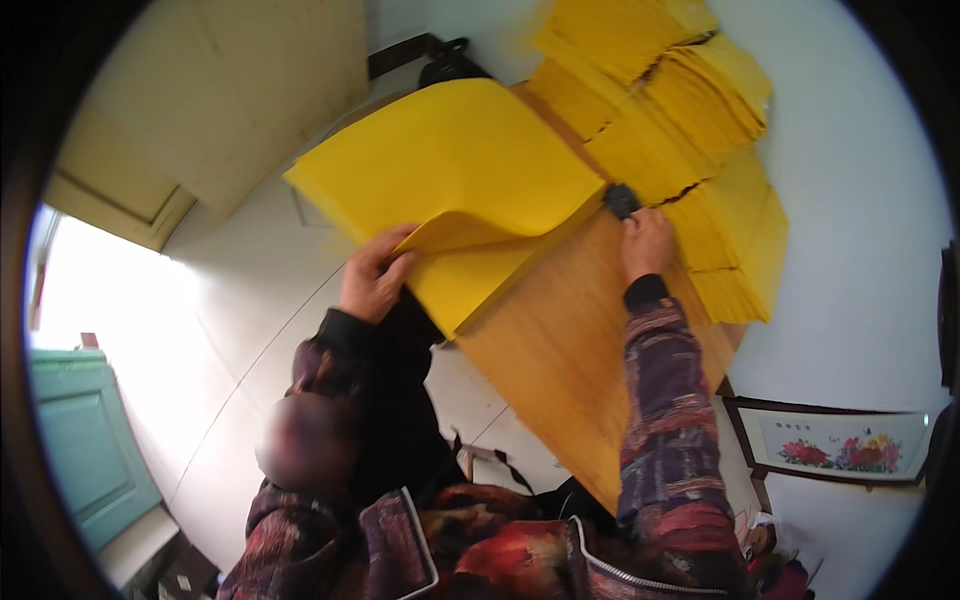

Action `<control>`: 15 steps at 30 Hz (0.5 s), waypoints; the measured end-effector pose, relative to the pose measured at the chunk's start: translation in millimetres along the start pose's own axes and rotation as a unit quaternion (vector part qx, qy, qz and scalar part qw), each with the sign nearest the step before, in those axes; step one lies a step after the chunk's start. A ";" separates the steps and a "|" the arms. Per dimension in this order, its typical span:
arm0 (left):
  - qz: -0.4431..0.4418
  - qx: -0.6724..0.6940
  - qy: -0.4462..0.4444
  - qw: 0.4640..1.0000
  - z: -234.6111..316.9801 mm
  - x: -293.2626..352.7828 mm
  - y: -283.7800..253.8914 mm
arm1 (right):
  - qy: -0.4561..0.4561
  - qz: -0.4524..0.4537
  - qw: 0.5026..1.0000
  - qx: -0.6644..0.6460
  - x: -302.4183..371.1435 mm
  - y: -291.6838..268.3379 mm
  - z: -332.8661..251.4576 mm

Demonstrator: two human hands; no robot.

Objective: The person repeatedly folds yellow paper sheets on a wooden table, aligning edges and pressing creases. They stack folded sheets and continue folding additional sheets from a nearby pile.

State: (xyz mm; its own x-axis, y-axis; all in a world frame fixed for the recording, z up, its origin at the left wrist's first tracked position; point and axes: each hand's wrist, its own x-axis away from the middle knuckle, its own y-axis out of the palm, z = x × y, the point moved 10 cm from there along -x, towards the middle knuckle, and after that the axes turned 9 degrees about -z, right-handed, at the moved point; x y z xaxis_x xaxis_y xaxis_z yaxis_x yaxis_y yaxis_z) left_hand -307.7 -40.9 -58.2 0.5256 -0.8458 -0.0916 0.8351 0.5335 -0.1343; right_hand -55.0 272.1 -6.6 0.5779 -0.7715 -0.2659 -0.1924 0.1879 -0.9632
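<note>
A stack of yellow paper sheets (450, 150) lies on the wooden table in front of me. My left hand (374, 278) pinches the near left edge of the top sheet between thumb and fingers, and the sheet bulges up in a fold there. At the stack's right corner, my right hand (648, 246) is closed on a small dark grey lump (621, 201). I cannot make out what kind of thing it is. The lump touches or nearly touches the stack's corner.
Several thick piles of yellow paper (690, 110) stand along the table's far right side, by a white wall. Bare wood of the table (560, 340) shows near me. A black object (452, 65) sits behind the stack. A framed flower picture (840, 442) is at right.
</note>
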 end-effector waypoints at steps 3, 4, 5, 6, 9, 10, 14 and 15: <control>0.000 0.024 0.044 0.999 5.9 1.0 0.9 | 0.001 -0.035 0.997 -0.075 -0.3 -8.1 -11.6; -0.005 0.045 0.048 0.998 6.3 0.3 1.6 | -0.018 -0.005 0.995 -0.103 7.9 -21.5 -22.7; -0.006 0.068 0.058 0.996 7.8 -0.7 2.6 | -0.018 0.017 0.991 -0.130 15.4 -36.3 -29.6; -0.012 0.090 0.050 0.995 5.8 -1.0 5.0 | -0.098 0.038 0.986 -0.129 28.2 -51.6 -56.4; -0.015 0.088 -0.011 0.996 -5.3 1.6 5.4 | -0.271 -0.058 0.944 -0.179 82.5 -56.7 -140.0; -0.016 0.087 -0.006 0.996 -4.5 1.5 5.3 | -0.311 -0.076 0.930 -0.182 101.0 -58.2 -165.1; -0.026 0.100 0.058 0.993 3.9 -0.5 5.7 | -0.392 -0.122 0.897 -0.165 126.9 -56.6 -223.3; -0.027 0.108 0.063 0.992 3.6 -0.8 6.3 | -0.397 -0.108 0.896 -0.168 124.8 -59.0 -227.4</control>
State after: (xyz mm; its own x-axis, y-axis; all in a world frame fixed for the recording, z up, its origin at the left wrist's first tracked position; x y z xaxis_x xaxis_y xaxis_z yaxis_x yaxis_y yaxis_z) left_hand -302.3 -36.9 -55.4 0.4653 -0.8587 -0.2148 0.8843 0.4617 0.0702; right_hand -151.9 26.5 26.2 0.9869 -0.0666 -0.1471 -0.1580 -0.2104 -0.9648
